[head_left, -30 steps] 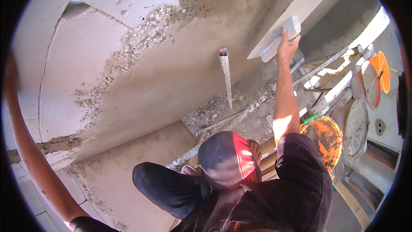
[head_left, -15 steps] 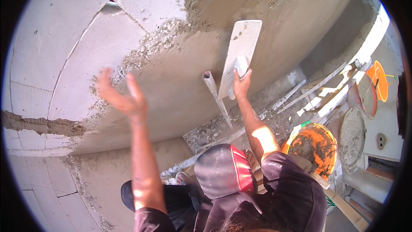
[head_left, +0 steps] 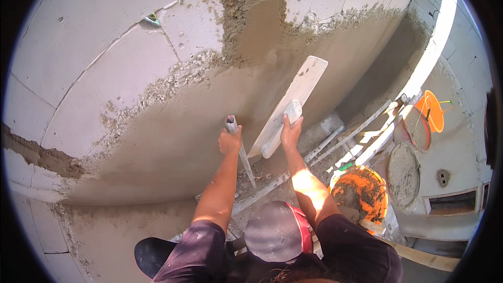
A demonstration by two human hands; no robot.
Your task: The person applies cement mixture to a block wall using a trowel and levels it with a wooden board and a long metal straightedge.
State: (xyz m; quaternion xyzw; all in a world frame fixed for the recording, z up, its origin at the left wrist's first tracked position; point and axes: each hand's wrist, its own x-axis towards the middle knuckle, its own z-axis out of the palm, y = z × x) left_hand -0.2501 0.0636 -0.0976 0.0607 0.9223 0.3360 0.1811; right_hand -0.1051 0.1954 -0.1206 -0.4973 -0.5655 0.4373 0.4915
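My left hand (head_left: 229,140) is closed around the upper end of a square hollow bar (head_left: 244,165), whose lower end slants down toward the base of the wall. My right hand (head_left: 291,133) grips the block handle of a long, pale plastering float (head_left: 309,73). The float is tilted, its upper end pointing up and to the right, with a few grey specks on its blade. Behind both tools spreads smooth, damp grey plaster (head_left: 173,141) on a wall of pale blocks (head_left: 105,89). Whether the float touches the plaster, I cannot tell.
An orange bucket (head_left: 385,186) smeared with mortar stands at the right, beside a round mortar-covered lid or pan (head_left: 403,175). Farther off is another orange bucket (head_left: 433,111). Long battens (head_left: 361,126) lie along the wall's foot. A grey cap with red trim (head_left: 275,230) shows low in view.
My left hand, raised and open before, has come down to the right and taken hold of the bar. My right hand has lowered the float and tilted it farther right.
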